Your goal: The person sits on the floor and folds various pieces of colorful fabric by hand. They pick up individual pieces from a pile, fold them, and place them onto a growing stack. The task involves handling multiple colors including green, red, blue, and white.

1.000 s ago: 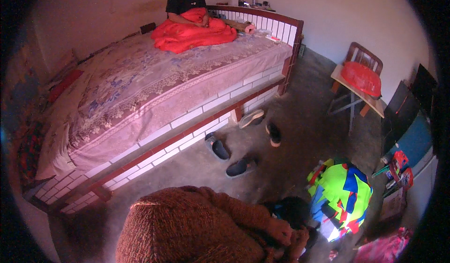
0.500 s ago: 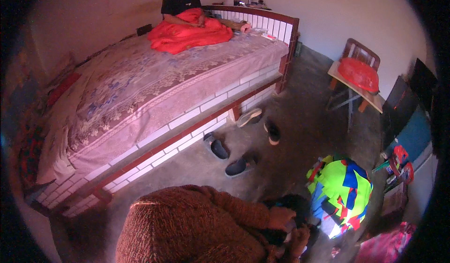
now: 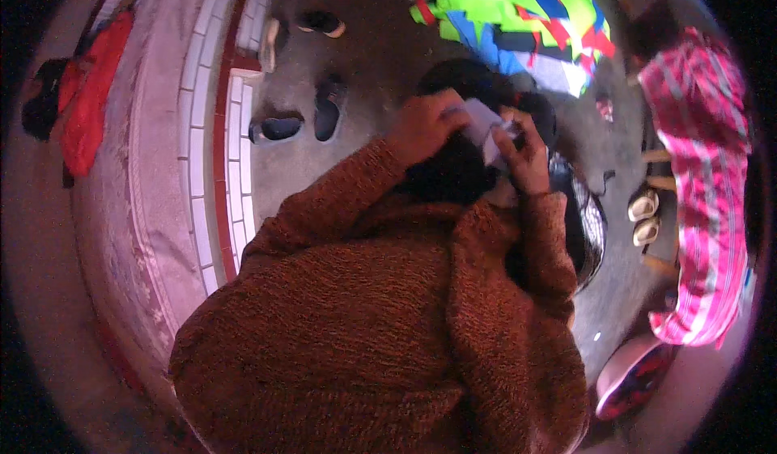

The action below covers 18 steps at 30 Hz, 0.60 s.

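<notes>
My left hand [image 3: 423, 126] and my right hand [image 3: 524, 148] are raised together in front of my chest, both closed on a small white piece of cloth or paper [image 3: 484, 126] held between them. A black garment [image 3: 453, 171] hangs under the hands, and more dark fabric [image 3: 469, 78] lies just beyond them. My rust-brown knitted sweater [image 3: 380, 316] fills the lower middle of the view.
A bed [image 3: 154, 179] with a tiled white and red side runs down the left, with a red cloth [image 3: 91, 102] on it. Dark shoes [image 3: 299, 118] lie on the grey floor. A bright green, blue and red fabric [image 3: 518, 5] lies ahead; a pink checked cloth [image 3: 704, 171] hangs at right.
The view has swung sharply down and turned, so the bed now runs along the left. My hands have risen from the lower edge and now hold the white piece together.
</notes>
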Each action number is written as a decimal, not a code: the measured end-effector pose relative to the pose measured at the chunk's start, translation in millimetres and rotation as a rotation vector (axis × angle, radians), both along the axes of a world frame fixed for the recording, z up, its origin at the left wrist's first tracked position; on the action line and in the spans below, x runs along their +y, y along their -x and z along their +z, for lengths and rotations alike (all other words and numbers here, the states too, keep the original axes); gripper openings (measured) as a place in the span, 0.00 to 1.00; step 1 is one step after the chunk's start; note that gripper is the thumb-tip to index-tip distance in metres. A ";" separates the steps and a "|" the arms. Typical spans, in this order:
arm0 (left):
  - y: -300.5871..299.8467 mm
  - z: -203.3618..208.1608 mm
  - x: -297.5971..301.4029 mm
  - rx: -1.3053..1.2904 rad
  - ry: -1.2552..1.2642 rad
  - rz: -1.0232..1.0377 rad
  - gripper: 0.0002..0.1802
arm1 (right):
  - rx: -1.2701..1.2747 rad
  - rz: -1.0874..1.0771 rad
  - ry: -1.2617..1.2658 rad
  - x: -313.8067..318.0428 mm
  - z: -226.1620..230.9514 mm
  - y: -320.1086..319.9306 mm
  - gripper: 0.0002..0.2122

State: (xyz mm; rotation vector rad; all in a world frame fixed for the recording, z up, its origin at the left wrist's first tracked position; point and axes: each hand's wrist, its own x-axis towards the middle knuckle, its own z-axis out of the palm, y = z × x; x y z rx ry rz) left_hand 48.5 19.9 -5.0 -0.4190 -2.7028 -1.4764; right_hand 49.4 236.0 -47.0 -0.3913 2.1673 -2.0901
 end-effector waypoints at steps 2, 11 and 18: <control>6.4 9.1 -1.8 -0.019 -0.111 0.028 0.13 | 0.065 -0.030 -0.054 0.9 5.5 -0.4 0.19; 25.2 42.8 -19.1 -0.159 -0.516 0.052 0.14 | 0.214 -0.080 -0.214 4.3 5.0 0.2 0.29; 43.0 67.4 -24.4 0.030 -0.486 0.036 0.18 | 0.461 -0.037 -0.597 -1.0 1.3 3.5 0.30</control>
